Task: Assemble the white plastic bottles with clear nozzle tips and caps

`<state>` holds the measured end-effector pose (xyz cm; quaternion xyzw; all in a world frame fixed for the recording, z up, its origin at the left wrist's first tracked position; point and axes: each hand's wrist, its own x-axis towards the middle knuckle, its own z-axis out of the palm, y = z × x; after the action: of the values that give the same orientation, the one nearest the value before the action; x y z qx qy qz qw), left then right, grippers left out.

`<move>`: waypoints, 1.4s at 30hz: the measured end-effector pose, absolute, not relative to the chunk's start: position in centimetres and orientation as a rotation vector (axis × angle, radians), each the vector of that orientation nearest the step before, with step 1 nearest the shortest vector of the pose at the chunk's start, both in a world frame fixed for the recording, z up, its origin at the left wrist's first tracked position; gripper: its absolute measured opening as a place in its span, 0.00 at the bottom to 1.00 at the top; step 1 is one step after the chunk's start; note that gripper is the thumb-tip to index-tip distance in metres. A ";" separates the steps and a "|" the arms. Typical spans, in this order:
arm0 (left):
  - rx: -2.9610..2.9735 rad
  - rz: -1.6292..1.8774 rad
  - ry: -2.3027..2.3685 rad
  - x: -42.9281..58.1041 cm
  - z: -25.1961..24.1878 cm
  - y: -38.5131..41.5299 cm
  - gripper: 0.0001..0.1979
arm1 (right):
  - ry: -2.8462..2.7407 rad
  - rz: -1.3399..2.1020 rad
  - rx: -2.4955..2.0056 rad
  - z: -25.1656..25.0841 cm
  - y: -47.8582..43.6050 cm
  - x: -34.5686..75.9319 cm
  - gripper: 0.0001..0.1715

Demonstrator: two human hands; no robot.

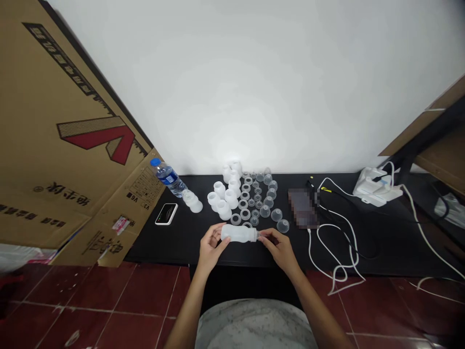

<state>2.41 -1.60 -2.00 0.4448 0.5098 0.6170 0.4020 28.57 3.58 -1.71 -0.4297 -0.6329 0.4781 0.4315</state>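
My left hand (212, 245) is wrapped round the body of a white baby bottle (236, 233), which lies sideways above the front of the black table. At the bottle's right end, the fingers of my right hand (278, 245) pinch a clear teat (258, 235) that sticks out of the collar. Just beyond my hands stand several white bottles (224, 209). Beside them lie rows of pale rings (245, 214), small clear teats (255, 221) and clear domed caps (276, 214). Two or more white bottles (192, 201) stand apart on the left.
A water bottle (168, 177) and a white device with a dark screen (166, 214) are at the left, by a large cardboard box (72, 145). To the right, a blurred phone-like slab (303, 208), white cables (350, 247) and a white power strip (376, 186) lie on the table (254, 257).
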 end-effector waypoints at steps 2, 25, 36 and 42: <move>1.108 1.565 1.304 2.4 -2.1 -1.5 0.25 | -1.559 1.202 -1.057 -1.9 3.6 28.6 0.19; 1.197 1.406 1.148 2.1 -1.2 -2.0 0.26 | -1.717 1.102 -1.084 -1.6 3.6 28.3 0.36; 1.139 1.474 1.158 1.9 -1.6 -1.8 0.26 | -1.726 1.145 -1.003 -0.7 3.1 28.6 0.17; 1.179 1.417 1.150 1.9 -1.4 -1.9 0.27 | -1.789 1.115 -1.038 -1.2 3.4 28.5 0.29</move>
<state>1.92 -1.94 -1.40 0.4800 0.4686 0.5772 0.4657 28.47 3.39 -1.23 -0.4075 -0.7025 0.4377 0.3859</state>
